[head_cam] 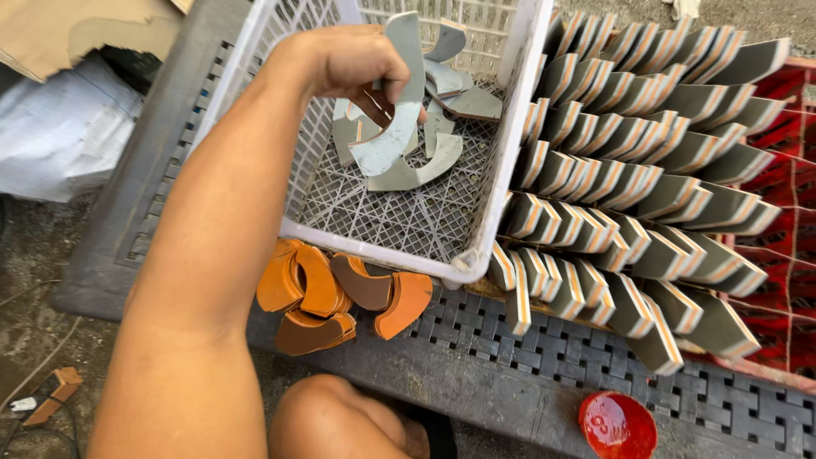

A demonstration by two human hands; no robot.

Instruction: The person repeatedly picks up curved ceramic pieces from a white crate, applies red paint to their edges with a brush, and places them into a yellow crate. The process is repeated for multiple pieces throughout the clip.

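Reaching into the white plastic mesh crate (501,161), the left hand (353,64) has its fingers curled tight around a grey curved crescent-shaped piece (393,127), lifted just above the other grey pieces (425,166) on the crate floor, while the right hand is out of sight.

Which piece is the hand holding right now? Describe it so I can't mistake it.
Start at the white mesh crate. Inside it, the left hand reaches into a heap of grey curved pieces. The held piece is the grey crescent lifted above the heap, pinched at its upper end, while the others lie loose on the crate floor.
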